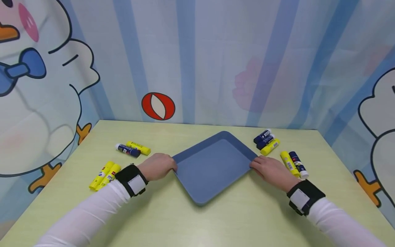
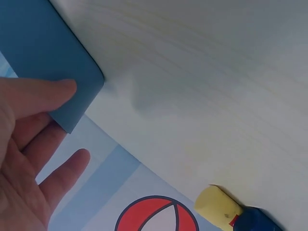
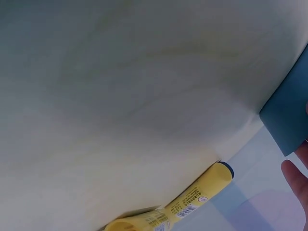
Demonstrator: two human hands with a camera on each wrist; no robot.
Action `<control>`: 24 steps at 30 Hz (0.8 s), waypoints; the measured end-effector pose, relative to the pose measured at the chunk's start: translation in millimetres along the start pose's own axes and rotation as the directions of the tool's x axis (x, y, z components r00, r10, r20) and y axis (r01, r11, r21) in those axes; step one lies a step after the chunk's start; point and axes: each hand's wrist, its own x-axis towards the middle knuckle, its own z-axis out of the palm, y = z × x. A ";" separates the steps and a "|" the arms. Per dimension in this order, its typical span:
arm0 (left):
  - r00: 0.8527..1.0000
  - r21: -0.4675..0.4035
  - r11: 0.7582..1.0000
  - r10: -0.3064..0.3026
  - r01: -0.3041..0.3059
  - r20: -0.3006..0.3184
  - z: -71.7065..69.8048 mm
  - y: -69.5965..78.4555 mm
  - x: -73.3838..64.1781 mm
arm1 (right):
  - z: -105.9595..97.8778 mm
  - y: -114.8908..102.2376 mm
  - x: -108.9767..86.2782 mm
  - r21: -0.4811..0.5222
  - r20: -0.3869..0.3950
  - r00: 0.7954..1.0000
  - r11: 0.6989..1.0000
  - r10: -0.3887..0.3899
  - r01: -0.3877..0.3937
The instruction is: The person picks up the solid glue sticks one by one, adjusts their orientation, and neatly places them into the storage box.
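Observation:
A shallow blue-grey tray (image 1: 213, 168) with a bare inside is turned cornerwise in the middle of the table. My left hand (image 1: 158, 166) grips its left corner, and the left wrist view shows the thumb (image 2: 53, 94) pressed against the outside of the tray wall (image 2: 77, 62). At the opposite corner, my right hand (image 1: 271, 171) pinches the rim; in the right wrist view that hand is mostly cut off beside the tray wall (image 3: 288, 106). Whether the tray's underside fully touches the table cannot be told.
Left of the tray lie a navy glue stick (image 1: 128, 150), a yellow glue stick (image 1: 139, 148) and, nearer, two yellow glue sticks (image 1: 101, 175). Beyond the right hand lie two navy ones (image 1: 262, 136) and a yellow one (image 1: 270, 146), then another yellow-and-navy pair (image 1: 290, 164). A printed curtain (image 1: 210, 68) backs the table.

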 end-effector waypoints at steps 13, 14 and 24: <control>0.994 -0.151 0.982 -0.112 0.111 -0.001 2.4 -6.8 9.3 | -3.6 -12.0 -9.3 -0.010 -0.030 0.997 0.998 -0.065 0.065; 0.993 -0.170 0.979 -0.118 0.112 -0.022 2.0 -7.3 9.5 | -4.1 -13.5 -10.5 -0.012 -0.026 0.997 0.998 -0.067 0.067; 0.828 -0.541 0.766 -0.521 0.348 -0.206 -13.7 8.3 8.0 | -7.2 -26.3 -23.3 -0.021 0.011 0.998 0.998 -0.062 0.062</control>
